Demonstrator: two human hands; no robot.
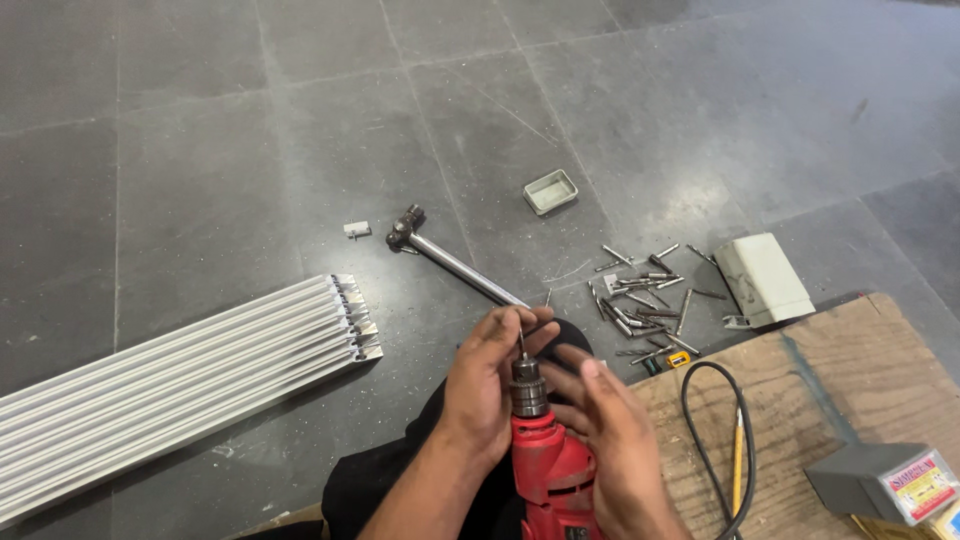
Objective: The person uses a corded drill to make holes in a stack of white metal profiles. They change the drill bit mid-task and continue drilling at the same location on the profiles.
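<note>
Aluminium profiles [180,385] are lying on the floor [200,150] at left, a wooden board [820,390] at right. A red drill [548,465] is pointing up between both hands: left hand [488,385] is pinching the bit [521,343], right hand [612,440] is cupping the chuck [528,385]. Loose bits [645,300] are lying scattered beyond.

The red drill [552,478] runs off the bottom edge, its handle unseen. The silver rails [170,385] are cut by the left edge. The scattered bits [645,300] are too small to tell apart.
</note>
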